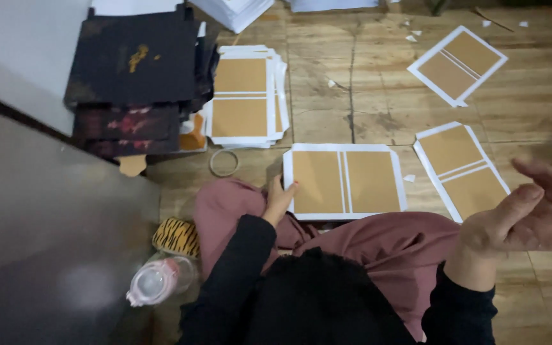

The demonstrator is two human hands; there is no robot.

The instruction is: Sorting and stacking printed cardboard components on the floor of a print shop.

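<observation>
Seen from the head camera, a person sits on a wooden floor (365, 96) with legs in pink trousers (378, 239).

The left hand (278, 199) rests on the left edge of a white sheet with two brown card panels (345, 181). Its fingers curl over that edge and hold it. The sheet lies flat on the floor, right in front of the knees, and its bottom edge touches the trousers.

The right hand (531, 214) is up in the air, well to the right of that sheet. It is open wide, palm up, fingers spread and a bit blurry. It holds nothing.

Just beside the right hand lies a second white and brown sheet (461, 169), tilted. A third one (458, 64) lies farther up. There is bare floor between them.

Up from the left hand is a neat pile of the same sheets (245, 96), a thin ring (224, 162), and a stack of dark covers (137, 76). A clear plastic bottle (158, 281) lies near the left elbow, beside a grey wall (39, 223).
</observation>
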